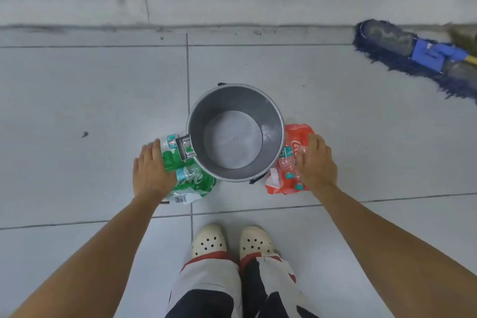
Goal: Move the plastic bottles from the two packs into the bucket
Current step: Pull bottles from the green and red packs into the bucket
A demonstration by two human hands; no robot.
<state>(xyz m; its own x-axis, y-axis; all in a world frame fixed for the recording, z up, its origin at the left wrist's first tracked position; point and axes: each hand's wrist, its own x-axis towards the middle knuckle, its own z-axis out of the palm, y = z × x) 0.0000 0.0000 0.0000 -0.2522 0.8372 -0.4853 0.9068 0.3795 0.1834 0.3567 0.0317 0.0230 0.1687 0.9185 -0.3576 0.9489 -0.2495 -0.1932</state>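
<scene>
Cream perforated clogs point(232, 241) and white, red and black trousers fill the bottom of the view, and the person stands on the pale grey tiled floor point(90, 100) with both arms stretched down. Just in front of the feet stands the round grey metal bucket point(196, 121), and nothing lies inside it. On its left side, touching it, lies the green plastic pack point(198, 184) with small clear plastic bottles point(187, 174) showing through the wrap; on its right side lies the red plastic pack point(296, 138) with more clear bottles point(286, 162). The left hand point(152, 171) lies over the outer edge of the green pack, its fingers close together and flat, not yet gripping. The right hand point(316, 162) is over the red pack with fingers slightly spread, and I cannot tell if they already touch a bottle. The task seems at its beginning. For this step it is better to take one bottle by its body in each hand, pull it free of the wrap without dragging the pack, and drop it over the rim. A blue mop head point(413, 51) rests far away near the wall.
</scene>
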